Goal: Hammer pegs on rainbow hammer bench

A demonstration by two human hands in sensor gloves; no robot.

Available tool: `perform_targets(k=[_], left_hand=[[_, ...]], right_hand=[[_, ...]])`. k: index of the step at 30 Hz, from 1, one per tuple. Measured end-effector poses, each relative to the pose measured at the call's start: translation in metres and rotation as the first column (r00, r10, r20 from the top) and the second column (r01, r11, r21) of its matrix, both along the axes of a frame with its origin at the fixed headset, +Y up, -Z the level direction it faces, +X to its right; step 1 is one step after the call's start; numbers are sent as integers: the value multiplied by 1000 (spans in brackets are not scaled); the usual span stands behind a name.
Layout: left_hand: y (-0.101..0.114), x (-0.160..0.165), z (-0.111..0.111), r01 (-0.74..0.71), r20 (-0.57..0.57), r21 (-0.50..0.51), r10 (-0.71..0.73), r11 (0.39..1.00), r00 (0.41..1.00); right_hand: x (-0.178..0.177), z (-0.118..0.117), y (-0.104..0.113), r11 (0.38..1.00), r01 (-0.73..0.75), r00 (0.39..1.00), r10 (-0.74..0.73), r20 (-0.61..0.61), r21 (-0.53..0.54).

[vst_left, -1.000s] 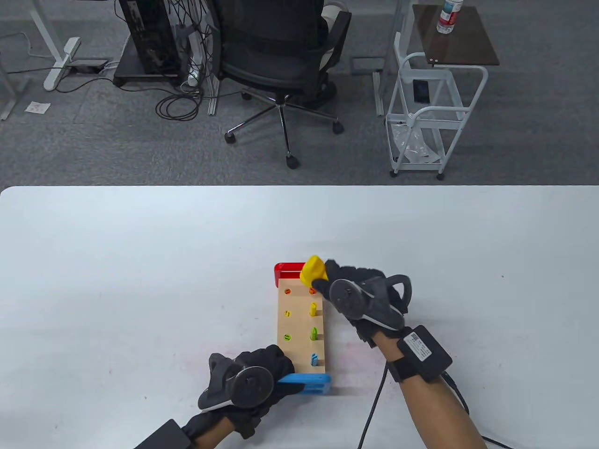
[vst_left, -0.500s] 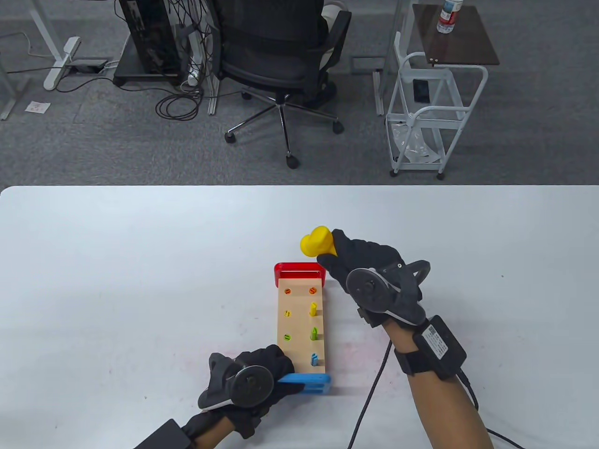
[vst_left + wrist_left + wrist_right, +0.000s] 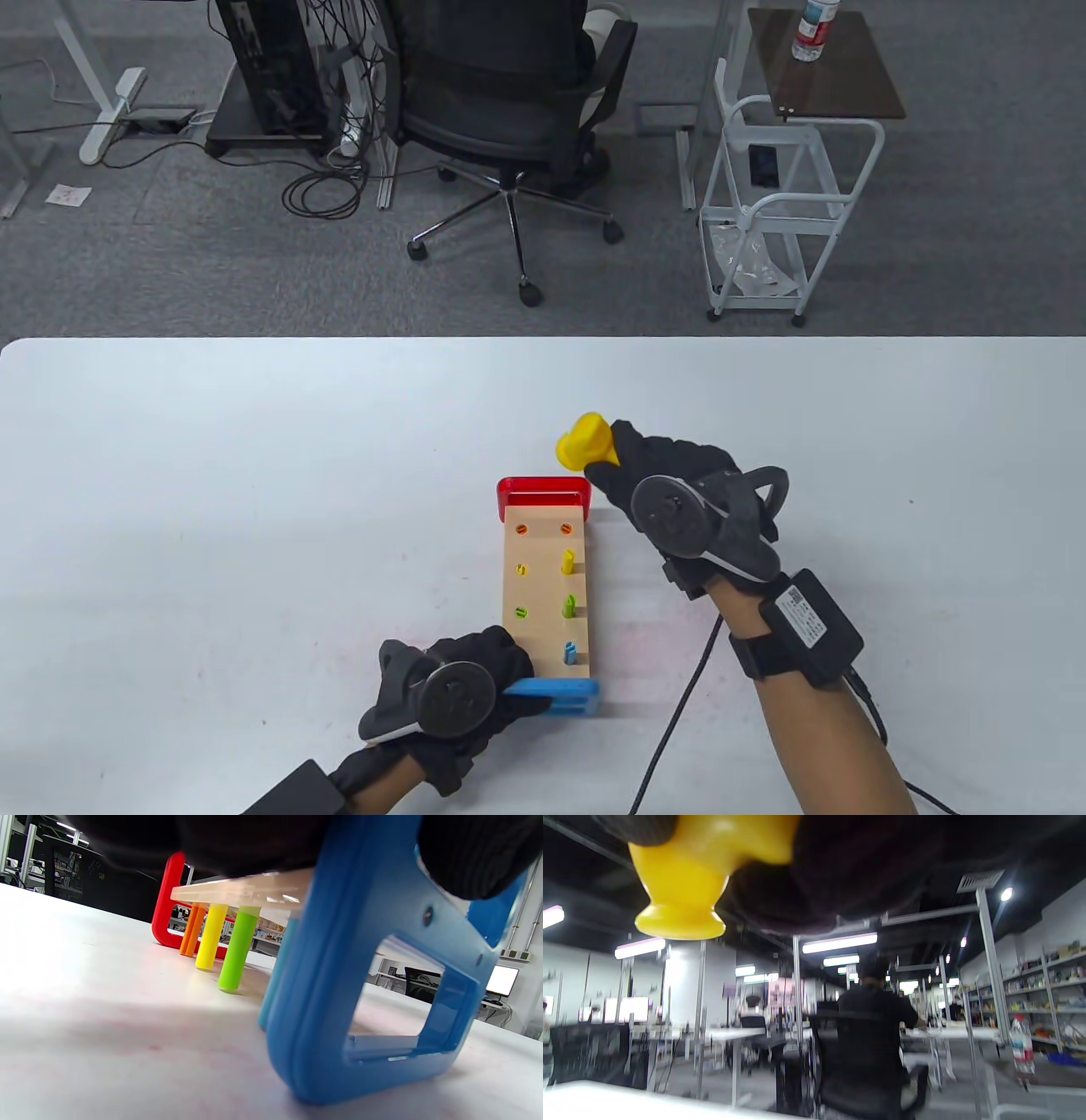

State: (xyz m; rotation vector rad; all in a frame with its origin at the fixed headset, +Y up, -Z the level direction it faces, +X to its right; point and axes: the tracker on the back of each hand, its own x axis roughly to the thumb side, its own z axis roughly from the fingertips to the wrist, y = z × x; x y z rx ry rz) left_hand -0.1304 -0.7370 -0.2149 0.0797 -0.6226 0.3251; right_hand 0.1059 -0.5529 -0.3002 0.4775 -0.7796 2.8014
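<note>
Fingers of the right grip [image 3: 670, 492] wrap a yellow hammer [image 3: 584, 440], raised just beyond the hammer bench [image 3: 543, 586]. Left grip [image 3: 458, 679] holds its blue end [image 3: 556, 696], beside it.

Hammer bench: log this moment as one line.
left hand holds bench blue end | right hand holds hammer raised | yellow peg up

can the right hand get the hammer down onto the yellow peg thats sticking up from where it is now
Probably yes. The right hand holds the yellow hammer raised beyond the bench's red end, and nothing lies between it and the raised yellow peg. The left hand grips the blue end, away from that peg.
</note>
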Motion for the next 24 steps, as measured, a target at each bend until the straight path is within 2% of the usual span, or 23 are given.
perform_targets(k=[1, 3, 5, 6, 8, 9, 10, 11, 12, 13, 14, 15, 16, 19, 20, 21, 23, 24], left_hand=[[0, 0, 0, -1, -1, 0, 1, 1000, 1000], [0, 0, 0, 1, -1, 0, -1, 1000, 1000], [0, 0, 0, 1, -1, 0, -1, 1000, 1000], [0, 0, 0, 1, -1, 0, -1, 1000, 1000], [0, 0, 0, 0, -2, 0, 0, 1000, 1000], [0, 0, 0, -1, -2, -1, 1, 1000, 1000], [0, 0, 0, -1, -2, -1, 1, 1000, 1000], [0, 0, 0, -2, -2, 0, 2, 1000, 1000], [0, 0, 0, 0, -2, -1, 0, 1000, 1000], [0, 0, 0, 0, -2, -1, 0, 1000, 1000], [0, 0, 0, 1, -4, 0, -1, 1000, 1000], [0, 0, 0, 2, -5, 1, -2, 1000, 1000], [0, 0, 0, 5, -7, 2, -5, 1000, 1000], [0, 0, 0, 8, -6, 4, -8, 1000, 1000], [0, 0, 0, 8, -5, 5, -8, 1000, 1000], [0, 0, 0, 8, -5, 6, -8, 1000, 1000], [0, 0, 1, 8, -5, 6, -8, 1000, 1000], [0, 0, 1, 9, -5, 6, -9, 1000, 1000]], right_hand=[[1, 8, 13, 999, 32, 999, -31, -8, 28], [0, 18, 19, 998, 34, 999, -33, -23, 62], [-6, 25, 1, 998, -23, 1000, 24, -18, 54], [-10, 25, -14, 999, -40, 999, 41, -28, 20], [-21, 19, -69, 980, -140, 990, 136, -38, -141], [-30, 14, -109, 935, -246, 969, 242, -47, -256], [-34, 12, -133, 882, -356, 933, 351, -73, -307], [-28, 12, -123, 962, -213, 976, 202, -81, -170], [-27, 10, -113, 933, -181, 983, 178, -39, -310], [-23, 18, -100, 949, -171, 984, 175, -7, -263], [-22, 17, -73, 976, -159, 987, 159, -11, -148], [-20, 20, -57, 980, -147, 989, 149, 6, -138], [-19, 26, -23, 992, -108, 994, 108, 10, -61], [-17, 42, 24, 996, -65, 998, 64, 22, 56], [-17, 48, 34, 994, -52, 998, 50, 26, 101], [-16, 50, 35, 993, -40, 999, 37, 28, 112], [-17, 50, 22, 994, -15, 1000, 13, 17, 110], [-20, 45, -1, 998, -30, 999, 29, 24, 61]])
